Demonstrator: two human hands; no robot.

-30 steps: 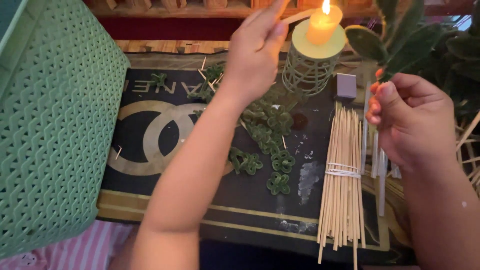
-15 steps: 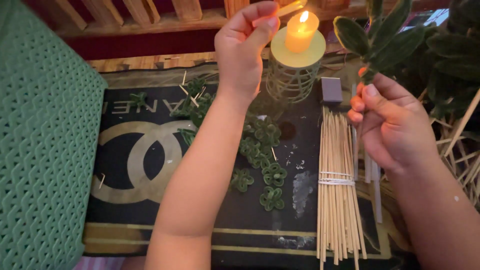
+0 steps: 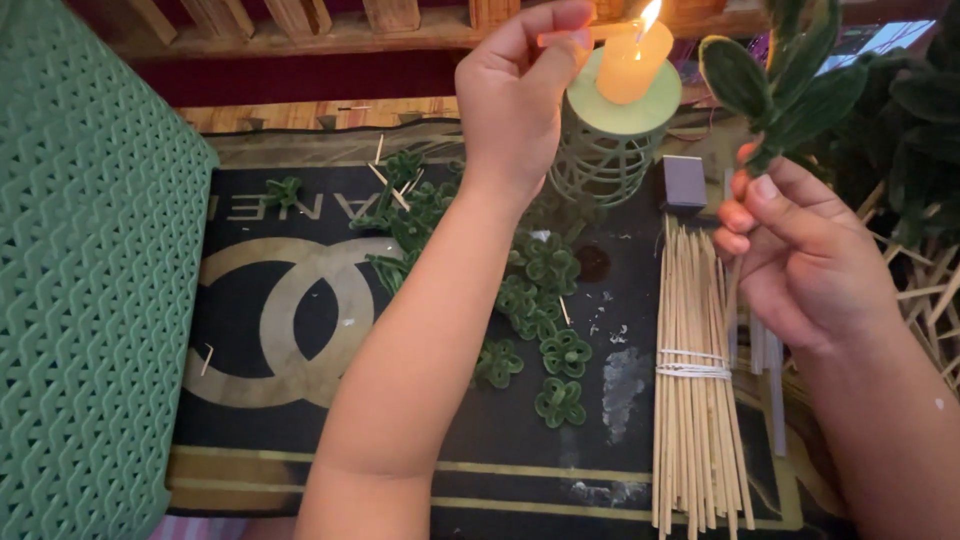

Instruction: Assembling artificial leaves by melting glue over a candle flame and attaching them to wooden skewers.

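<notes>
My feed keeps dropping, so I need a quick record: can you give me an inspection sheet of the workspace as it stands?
Surface: dark mat with pale ring pattern, specks of residue.
Job's things: thin stick held at the flame of a lit candle on a green wire stand; leafy green stem.
Clutter: green flower shapes, tied bundle of sticks, small grey box.
Grippers: left hand fingers pinch the thin stick; right hand grips the leafy green stem.
Cables: nothing seen.
Surroundings: green woven basket at left, wooden slats behind, foliage at right.
</notes>
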